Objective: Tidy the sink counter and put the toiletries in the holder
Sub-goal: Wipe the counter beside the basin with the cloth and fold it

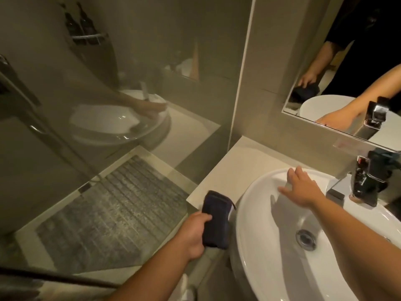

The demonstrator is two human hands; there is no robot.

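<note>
My left hand [195, 231] is clenched around a dark navy folded cloth [217, 220], holding it at the front edge of the pale stone sink counter [234, 168], just left of the round white ceramic basin [256, 213]. My right hand [300, 187] lies flat with fingers spread, palm down on the basin's far inner wall below the rim; something small and pale may be under the fingertips, but I can't tell what. The chrome square-bodied tap [366, 183] stands just right of that hand. I judge I'm wiping down, so I should keep the right hand braced on the basin while I sweep the cloth across the bare counter toward the back wall, pressing evenly and working into the corner under the mirror [338, 61]. I see no toiletries or holder on this side, so they still need finding.
</note>
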